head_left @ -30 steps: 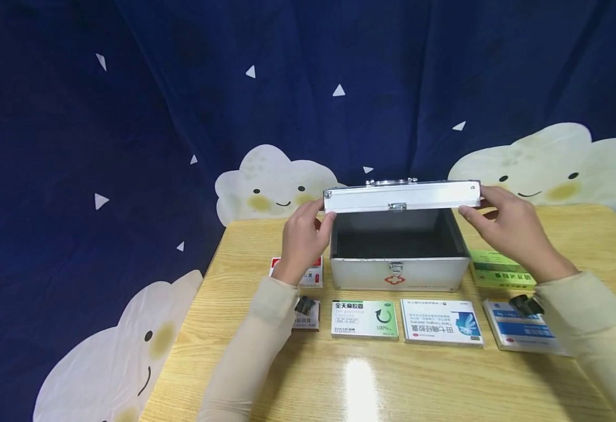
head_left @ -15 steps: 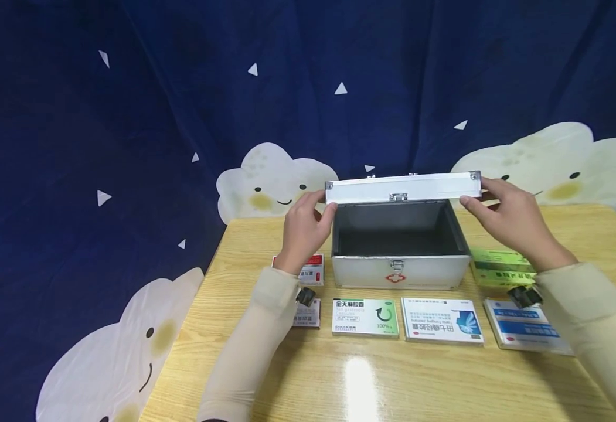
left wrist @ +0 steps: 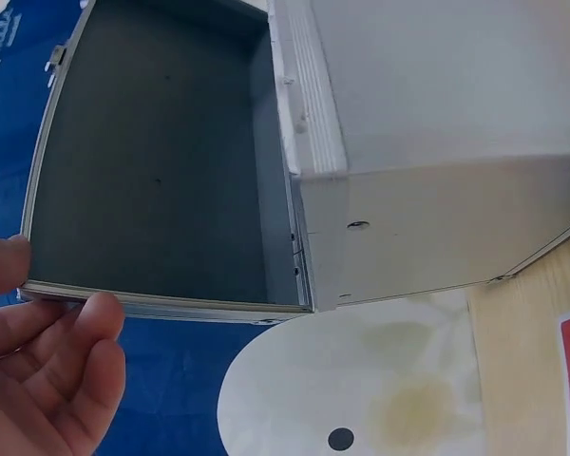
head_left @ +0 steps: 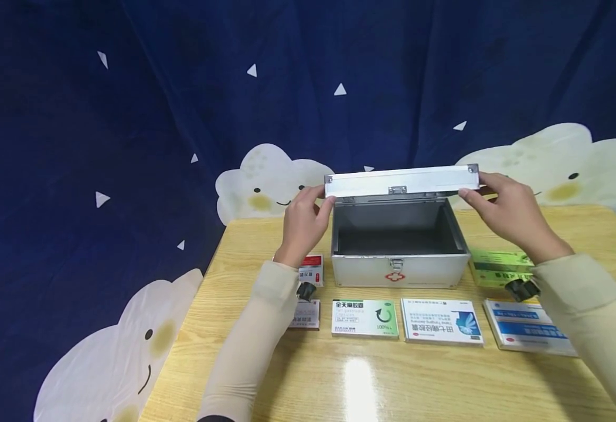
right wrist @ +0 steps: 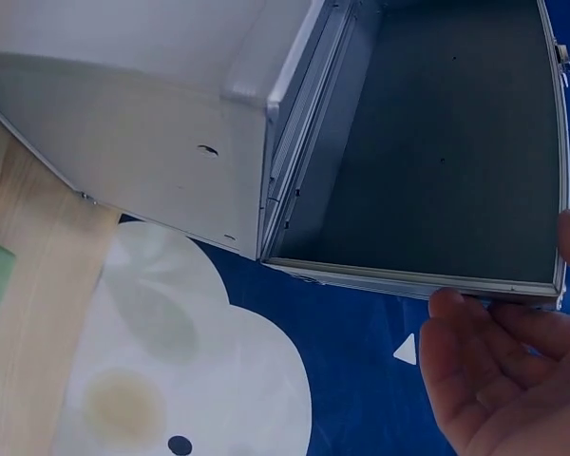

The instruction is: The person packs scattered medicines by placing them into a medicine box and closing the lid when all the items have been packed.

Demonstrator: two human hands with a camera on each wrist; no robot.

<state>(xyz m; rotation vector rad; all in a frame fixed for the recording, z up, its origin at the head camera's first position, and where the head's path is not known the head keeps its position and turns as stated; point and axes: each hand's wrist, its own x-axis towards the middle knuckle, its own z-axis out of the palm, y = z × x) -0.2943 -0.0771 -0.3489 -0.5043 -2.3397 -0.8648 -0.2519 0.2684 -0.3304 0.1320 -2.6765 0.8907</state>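
Note:
A silver first-aid box with a red cross below its front latch stands on the table, its dark inside bare. The hinged lid is raised. My left hand holds the lid's left front corner, thumb on the front edge and fingers at the side. At the opposite front corner, my right hand grips the lid the same way. In the left wrist view the dark lining of the lid shows, with curled fingers at its corner. The right wrist view shows the other lid corner by my right hand.
Medicine boxes lie around the case: a green-and-white box, a white-and-blue box and a blue-striped box in front. A yellow-green box is at right, a red-and-white box at left. A dark blue curtain hangs behind.
Both hands have raised the lid's front edge and tipped it farther back. More of the box's inside and the hinge line show; the lid's carrying handle has gone out of sight.

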